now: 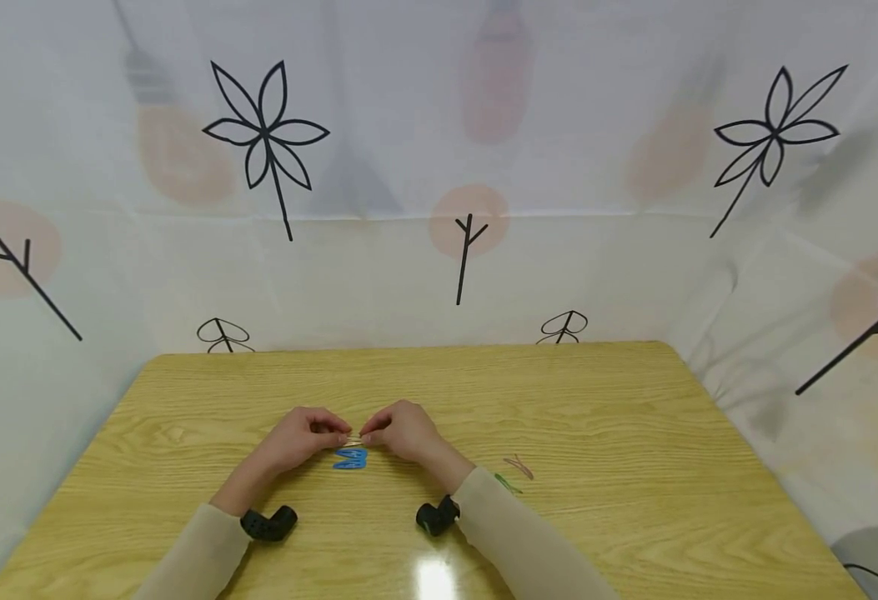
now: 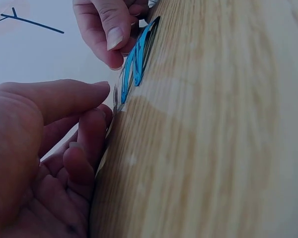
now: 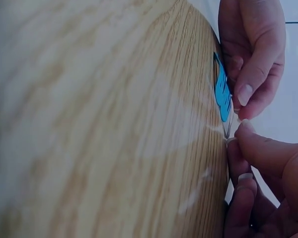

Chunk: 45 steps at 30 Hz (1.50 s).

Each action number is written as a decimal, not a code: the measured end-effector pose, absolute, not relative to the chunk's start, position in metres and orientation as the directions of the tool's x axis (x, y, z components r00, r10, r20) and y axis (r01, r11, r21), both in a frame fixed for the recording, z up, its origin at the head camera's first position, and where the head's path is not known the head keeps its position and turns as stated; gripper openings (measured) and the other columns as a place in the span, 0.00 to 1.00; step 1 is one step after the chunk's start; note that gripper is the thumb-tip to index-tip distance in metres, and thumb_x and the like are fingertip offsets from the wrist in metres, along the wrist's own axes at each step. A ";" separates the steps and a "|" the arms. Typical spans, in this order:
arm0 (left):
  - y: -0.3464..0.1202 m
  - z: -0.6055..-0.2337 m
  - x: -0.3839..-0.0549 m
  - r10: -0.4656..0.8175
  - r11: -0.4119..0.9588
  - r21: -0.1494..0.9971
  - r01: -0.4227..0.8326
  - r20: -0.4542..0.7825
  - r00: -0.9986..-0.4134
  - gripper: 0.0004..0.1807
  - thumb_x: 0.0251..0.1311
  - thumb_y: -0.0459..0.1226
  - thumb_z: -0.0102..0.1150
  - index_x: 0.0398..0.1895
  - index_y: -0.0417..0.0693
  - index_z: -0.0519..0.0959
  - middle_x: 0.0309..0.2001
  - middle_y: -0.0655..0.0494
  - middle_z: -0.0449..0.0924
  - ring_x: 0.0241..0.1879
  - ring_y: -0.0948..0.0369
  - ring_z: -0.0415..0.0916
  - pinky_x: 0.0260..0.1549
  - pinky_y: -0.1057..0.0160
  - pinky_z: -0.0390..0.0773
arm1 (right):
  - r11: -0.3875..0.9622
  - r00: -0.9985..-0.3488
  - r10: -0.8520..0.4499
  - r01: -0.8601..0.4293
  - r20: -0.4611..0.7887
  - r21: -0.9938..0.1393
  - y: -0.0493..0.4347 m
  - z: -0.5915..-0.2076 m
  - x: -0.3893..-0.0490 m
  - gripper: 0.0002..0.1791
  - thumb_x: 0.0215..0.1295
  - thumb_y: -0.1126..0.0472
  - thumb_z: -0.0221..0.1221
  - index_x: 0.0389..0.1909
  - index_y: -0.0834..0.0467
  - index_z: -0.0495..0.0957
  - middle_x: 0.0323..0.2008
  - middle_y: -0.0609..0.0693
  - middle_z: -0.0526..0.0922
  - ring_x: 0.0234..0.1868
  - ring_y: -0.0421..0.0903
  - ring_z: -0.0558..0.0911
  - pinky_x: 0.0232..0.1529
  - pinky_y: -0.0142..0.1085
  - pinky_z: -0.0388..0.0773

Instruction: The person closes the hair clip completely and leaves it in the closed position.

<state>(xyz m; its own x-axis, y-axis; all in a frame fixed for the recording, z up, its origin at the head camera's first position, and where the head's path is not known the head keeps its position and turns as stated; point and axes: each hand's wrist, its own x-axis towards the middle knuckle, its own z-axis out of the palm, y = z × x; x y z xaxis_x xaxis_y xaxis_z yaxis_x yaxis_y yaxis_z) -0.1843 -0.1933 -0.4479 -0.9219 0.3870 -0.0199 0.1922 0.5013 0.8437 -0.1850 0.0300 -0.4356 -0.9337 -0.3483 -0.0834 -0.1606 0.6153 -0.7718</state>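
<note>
Two blue hair clips [image 1: 351, 458] lie side by side on the wooden table [image 1: 619, 417], their narrow ends pointing left. Just beyond them are thin, pale hair clips [image 1: 353, 441], partly covered by fingertips. From the left, my left hand [image 1: 296, 437] pinches the pale clips' near end between thumb and forefinger. My right hand [image 1: 404, 433] pinches the opposite end, its thumb and forefinger close to the left fingertips. In the right wrist view, a silvery sliver of pale clip shows beside the blue clips [image 3: 222, 91]. How many pale clips there are is unclear.
Beside my right forearm lie a pink hair clip [image 1: 519, 466] and a green hair clip [image 1: 509, 484]. Both wrists wear black camera mounts. A white cloth [image 1: 378, 275] printed with plants hangs behind the table and along its sides.
</note>
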 end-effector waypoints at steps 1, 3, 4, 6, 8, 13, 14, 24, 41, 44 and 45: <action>-0.193 -0.448 -0.184 0.386 0.500 0.844 0.192 -0.019 -0.922 0.10 0.63 0.39 0.67 0.43 0.44 0.87 0.38 0.55 0.83 0.32 0.58 0.74 0.32 0.62 0.73 | 0.616 -0.933 -0.349 -0.160 -0.085 -0.771 0.030 -0.435 -0.185 0.02 0.60 0.56 0.70 0.32 0.48 0.90 0.33 0.38 0.86 0.43 0.42 0.82 0.47 0.38 0.76; -0.193 -0.448 -0.183 0.384 0.502 0.844 0.191 -0.020 -0.923 0.10 0.63 0.39 0.67 0.43 0.44 0.87 0.38 0.56 0.83 0.32 0.58 0.74 0.32 0.62 0.73 | 0.615 -0.932 -0.351 -0.158 -0.088 -0.772 0.030 -0.435 -0.185 0.02 0.60 0.56 0.70 0.32 0.48 0.90 0.33 0.38 0.86 0.43 0.43 0.82 0.48 0.39 0.76; -0.194 -0.448 -0.183 0.384 0.505 0.842 0.192 -0.020 -0.923 0.10 0.63 0.39 0.67 0.43 0.44 0.87 0.38 0.56 0.83 0.32 0.58 0.74 0.33 0.62 0.73 | 0.612 -0.932 -0.352 -0.155 -0.091 -0.775 0.030 -0.435 -0.185 0.02 0.61 0.56 0.70 0.32 0.48 0.90 0.33 0.39 0.86 0.44 0.43 0.82 0.48 0.39 0.76; -0.194 -0.448 -0.183 0.385 0.513 0.837 0.191 -0.025 -0.923 0.10 0.63 0.39 0.67 0.43 0.44 0.87 0.37 0.56 0.83 0.33 0.58 0.74 0.33 0.61 0.73 | 0.603 -0.931 -0.353 -0.149 -0.095 -0.783 0.030 -0.434 -0.185 0.02 0.61 0.56 0.70 0.33 0.49 0.90 0.34 0.39 0.86 0.44 0.43 0.81 0.49 0.39 0.75; -0.195 -0.447 -0.183 0.383 0.522 0.833 0.185 -0.035 -0.923 0.10 0.63 0.40 0.67 0.43 0.45 0.87 0.37 0.57 0.83 0.33 0.59 0.75 0.35 0.61 0.73 | 0.585 -0.929 -0.357 -0.138 -0.101 -0.799 0.030 -0.433 -0.184 0.03 0.61 0.56 0.70 0.34 0.50 0.90 0.34 0.40 0.86 0.44 0.44 0.81 0.49 0.40 0.75; -0.197 -0.444 -0.184 0.374 0.531 0.832 0.157 -0.064 -0.925 0.11 0.64 0.41 0.66 0.44 0.45 0.86 0.37 0.57 0.83 0.35 0.59 0.76 0.38 0.60 0.74 | 0.540 -0.924 -0.365 -0.110 -0.114 -0.834 0.032 -0.430 -0.185 0.04 0.62 0.57 0.69 0.36 0.52 0.89 0.37 0.42 0.86 0.46 0.45 0.81 0.50 0.42 0.75; -0.197 -0.443 -0.184 0.370 0.533 0.832 0.155 -0.065 -0.927 0.11 0.64 0.41 0.66 0.44 0.45 0.86 0.37 0.57 0.83 0.35 0.58 0.76 0.39 0.59 0.74 | 0.535 -0.923 -0.367 -0.110 -0.113 -0.838 0.033 -0.430 -0.185 0.05 0.62 0.57 0.69 0.37 0.52 0.89 0.37 0.42 0.86 0.46 0.45 0.81 0.50 0.42 0.75; -0.187 -0.442 -0.179 0.298 0.519 0.845 0.127 -0.040 -0.954 0.07 0.64 0.38 0.66 0.42 0.46 0.86 0.36 0.57 0.83 0.36 0.58 0.77 0.40 0.60 0.75 | 0.445 -0.916 -0.389 -0.092 -0.100 -0.891 0.047 -0.424 -0.187 0.08 0.66 0.60 0.66 0.43 0.58 0.87 0.38 0.44 0.85 0.38 0.42 0.79 0.42 0.38 0.76; -0.161 -0.423 -0.167 0.434 0.457 0.839 0.295 0.079 -0.897 0.09 0.68 0.38 0.62 0.45 0.43 0.84 0.37 0.57 0.83 0.35 0.60 0.77 0.35 0.62 0.77 | 0.467 -0.919 -0.393 -0.167 -0.034 -0.868 0.104 -0.404 -0.173 0.10 0.69 0.60 0.62 0.46 0.60 0.85 0.41 0.45 0.83 0.42 0.44 0.79 0.44 0.42 0.77; -0.151 -0.420 -0.162 0.476 0.452 0.827 0.334 0.093 -0.875 0.09 0.68 0.39 0.62 0.44 0.44 0.84 0.37 0.61 0.82 0.36 0.62 0.77 0.35 0.62 0.76 | 0.479 -0.916 -0.400 -0.191 -0.019 -0.857 0.114 -0.404 -0.166 0.08 0.69 0.62 0.63 0.45 0.60 0.85 0.39 0.44 0.84 0.40 0.43 0.79 0.42 0.40 0.77; -0.148 -0.419 -0.160 0.488 0.450 0.825 0.341 0.093 -0.868 0.08 0.68 0.39 0.62 0.44 0.44 0.84 0.37 0.61 0.82 0.36 0.62 0.76 0.35 0.62 0.76 | 0.478 -0.914 -0.406 -0.199 -0.015 -0.856 0.117 -0.403 -0.164 0.08 0.68 0.63 0.63 0.44 0.60 0.85 0.39 0.44 0.84 0.40 0.43 0.79 0.41 0.40 0.77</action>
<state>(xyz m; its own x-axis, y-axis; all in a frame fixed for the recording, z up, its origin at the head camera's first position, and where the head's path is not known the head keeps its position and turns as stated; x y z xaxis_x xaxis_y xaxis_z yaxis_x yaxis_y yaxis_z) -0.1601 -0.1476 -0.4189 -0.8679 0.4880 0.0929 0.3412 0.4499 0.8253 -0.1638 0.1171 -0.4033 -0.9137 -0.4061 -0.0145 -0.1987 0.4777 -0.8558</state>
